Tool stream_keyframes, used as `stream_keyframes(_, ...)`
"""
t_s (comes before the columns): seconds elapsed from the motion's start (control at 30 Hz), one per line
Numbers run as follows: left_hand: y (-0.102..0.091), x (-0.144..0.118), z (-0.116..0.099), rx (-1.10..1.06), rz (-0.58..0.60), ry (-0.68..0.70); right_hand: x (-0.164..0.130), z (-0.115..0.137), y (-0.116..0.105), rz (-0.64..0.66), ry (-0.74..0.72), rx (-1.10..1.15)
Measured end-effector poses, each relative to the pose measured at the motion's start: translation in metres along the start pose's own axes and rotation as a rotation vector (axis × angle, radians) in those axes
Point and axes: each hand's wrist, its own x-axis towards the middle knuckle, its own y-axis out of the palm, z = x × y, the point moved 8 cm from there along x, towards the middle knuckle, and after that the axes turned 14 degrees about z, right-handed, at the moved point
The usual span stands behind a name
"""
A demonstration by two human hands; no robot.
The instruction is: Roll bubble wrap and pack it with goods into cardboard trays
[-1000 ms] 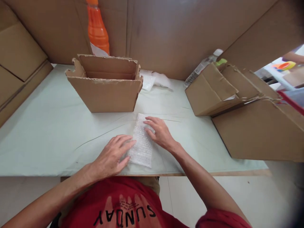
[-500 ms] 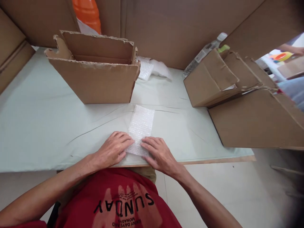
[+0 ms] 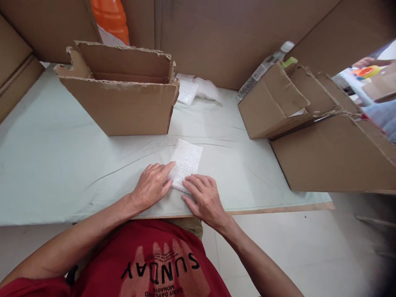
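Bubble wrap piece [image 3: 186, 162] lies flat on the pale green desk [image 3: 62, 165] near the front edge, right in front of the person. Left hand [image 3: 152, 186] rests palm-down with fingers together, tips pressing the wrap's left edge; right hand [image 3: 204, 199] lies flat, fingers slightly spread over its near corner, so both appear to pin the light sheet against the desk. Open cardboard box [image 3: 119, 97] stands just behind, its top flaps raised, within easy reach. Leaning cartons [image 3: 278, 107] stacked to the right. Orange bottle [image 3: 111, 20] behind the box, label unreadable. More wrap scraps [image 3: 194, 88] by the back wall. Red shirt [image 3: 161, 264] reads "SUNDAY"; smaller print beneath is too small to read.
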Motion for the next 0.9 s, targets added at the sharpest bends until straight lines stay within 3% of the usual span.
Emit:
stream_keyframes(0.1,-0.013,-0.010,-0.011,0.012,-0.096,0.107,0.008,-0.008,0.006,0.002,0.024,0.046)
stream_keyframes(0.23,-0.013,-0.024,-0.025,-0.076,-0.036,0.273,0.009,-0.019,0.003,0.013,0.062,0.302)
stream_keyframes(0.33,-0.009,-0.024,-0.015,-0.208,0.025,0.182,0.002,-0.021,-0.002,0.038,0.108,0.409)
stream_keyframes(0.47,-0.002,-0.012,0.000,-0.211,0.088,0.043,-0.007,-0.012,-0.021,-0.123,0.109,0.137)
stream_keyframes(0.53,-0.002,-0.007,0.003,-0.124,0.072,0.021,-0.003,-0.004,-0.016,-0.076,0.053,0.028)
stream_keyframes(0.63,-0.010,-0.009,-0.003,-0.032,-0.057,0.080,0.007,0.000,-0.003,0.008,-0.011,-0.048)
stream_keyframes(0.7,-0.015,-0.016,-0.012,-0.045,-0.108,0.180,0.011,-0.002,-0.001,-0.009,-0.015,-0.018)
stream_keyframes(0.8,-0.017,-0.025,-0.020,-0.127,-0.071,0.278,0.010,-0.007,-0.003,-0.024,0.018,0.169)
stream_keyframes(0.9,-0.016,-0.025,-0.015,-0.196,-0.032,0.238,0.006,-0.011,-0.003,0.017,0.061,0.313)
